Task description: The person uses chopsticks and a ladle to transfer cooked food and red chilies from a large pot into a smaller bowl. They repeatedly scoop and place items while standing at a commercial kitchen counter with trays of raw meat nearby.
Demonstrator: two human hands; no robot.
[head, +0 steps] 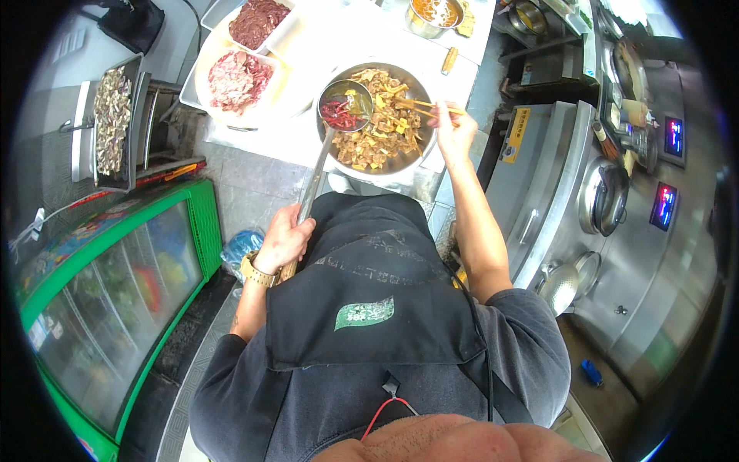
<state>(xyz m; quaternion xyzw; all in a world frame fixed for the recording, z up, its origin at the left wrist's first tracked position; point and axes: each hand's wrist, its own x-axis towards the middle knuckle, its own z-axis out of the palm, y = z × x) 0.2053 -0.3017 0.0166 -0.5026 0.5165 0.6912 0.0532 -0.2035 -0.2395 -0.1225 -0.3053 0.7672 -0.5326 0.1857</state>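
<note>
My left hand (287,234) grips the long handle of a metal ladle (317,179). The ladle's bowl hangs over the left side of a wide steel basin (427,98) and holds dried red chilies (340,115) with yellowish pieces in liquid. In the basin lies a heap of brown, cooked-looking chunks of food (381,130) with yellow pieces among them. My right hand (454,130) holds a pair of chopsticks (424,105) at the basin's right rim, their tips at the food.
Tubs of sliced dark red meat (258,23) and paler meat (239,81) stand at the table's left. A pot of orange liquid (434,16) sits at the back right. A green-framed glass-top freezer (199,231) is at left, a steel counter (545,190) at right.
</note>
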